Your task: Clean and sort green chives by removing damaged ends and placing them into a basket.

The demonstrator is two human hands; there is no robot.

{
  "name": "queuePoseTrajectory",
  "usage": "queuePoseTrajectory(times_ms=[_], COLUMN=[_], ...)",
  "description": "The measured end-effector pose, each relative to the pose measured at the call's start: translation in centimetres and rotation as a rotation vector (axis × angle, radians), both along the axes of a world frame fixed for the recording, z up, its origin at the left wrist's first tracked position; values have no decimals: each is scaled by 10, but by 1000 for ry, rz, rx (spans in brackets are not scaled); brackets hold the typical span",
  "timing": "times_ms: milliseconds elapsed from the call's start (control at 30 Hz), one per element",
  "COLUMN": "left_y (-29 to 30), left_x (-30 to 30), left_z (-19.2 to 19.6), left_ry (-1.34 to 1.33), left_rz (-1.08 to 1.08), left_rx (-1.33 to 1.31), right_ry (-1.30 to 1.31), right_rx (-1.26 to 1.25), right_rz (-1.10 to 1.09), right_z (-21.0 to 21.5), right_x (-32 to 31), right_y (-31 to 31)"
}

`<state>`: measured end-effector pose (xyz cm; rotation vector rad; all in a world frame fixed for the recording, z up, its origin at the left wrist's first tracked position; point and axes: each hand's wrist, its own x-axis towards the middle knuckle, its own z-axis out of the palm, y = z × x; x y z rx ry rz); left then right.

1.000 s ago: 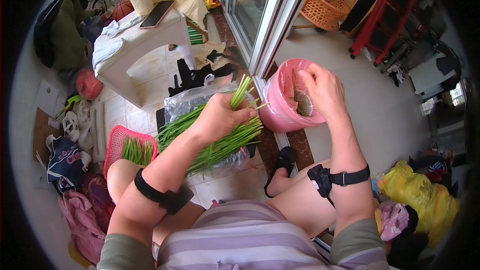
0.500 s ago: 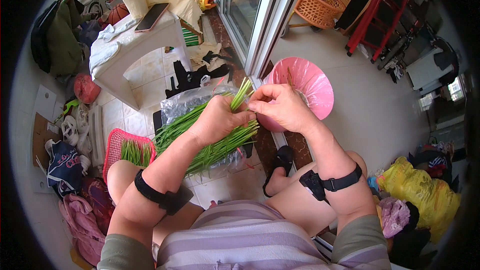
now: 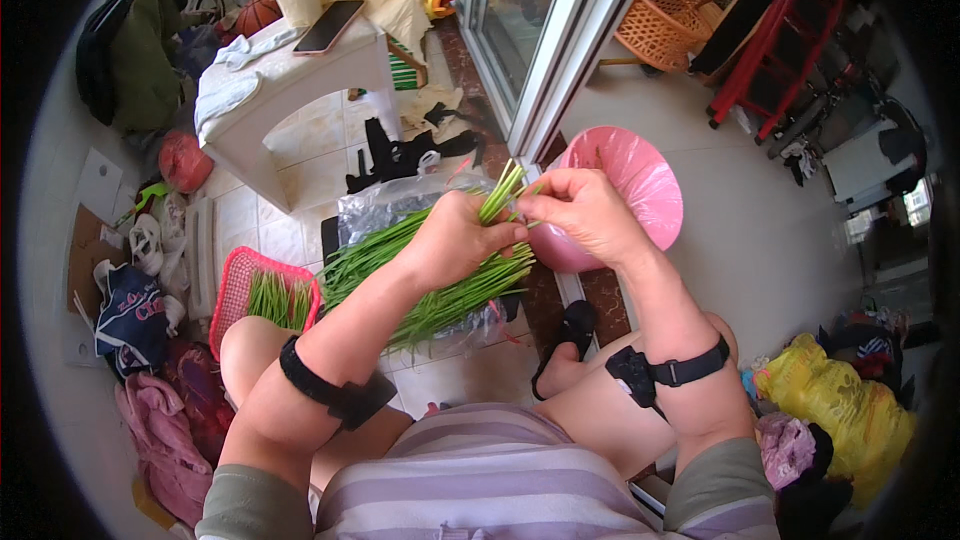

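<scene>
My left hand [image 3: 455, 238] grips a thick bundle of green chive stalks [image 3: 420, 280] that slants from lower left to upper right over a clear plastic sheet [image 3: 385, 205]. My right hand [image 3: 580, 212] pinches the upper ends of a few stalks [image 3: 503, 190] right beside the left hand's fingers. Just behind my right hand stands a bin lined with a pink bag [image 3: 630, 185]. A red basket [image 3: 250, 290] with more green stalks sits on the floor by my left knee.
A white table [image 3: 290, 90] with a phone [image 3: 328, 26] stands at the upper left. A sliding glass door frame [image 3: 560, 50] runs up the middle. A wicker chair [image 3: 680, 10] is beyond it. Clothes, bags and shoes litter the floor on the left; a yellow bag [image 3: 830, 400] lies at right.
My right hand left the pink-lined bin and came back left to the stalk tips beside my left hand. The left hand kept its hold on the bundle.
</scene>
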<state>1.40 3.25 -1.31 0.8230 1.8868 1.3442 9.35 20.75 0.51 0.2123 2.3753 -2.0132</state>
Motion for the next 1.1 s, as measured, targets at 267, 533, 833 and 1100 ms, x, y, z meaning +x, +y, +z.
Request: queuePoseTrajectory(times_ms=[267, 533, 833, 1100], left_y=[-4, -4, 0, 1], left_x=[2, 1, 1, 2], left_z=[4, 5, 1, 0], left_ry=[12, -28, 12, -14], left_rz=[-22, -1, 13, 6], left_rx=[-29, -55, -33, 30], right_ry=[15, -5, 172, -50], right_rx=[355, 829, 855, 252], right_rz=[-53, -499, -555, -17], right_z=[18, 21, 15, 6], right_x=[10, 17, 25, 12], right_y=[7, 45, 57, 13])
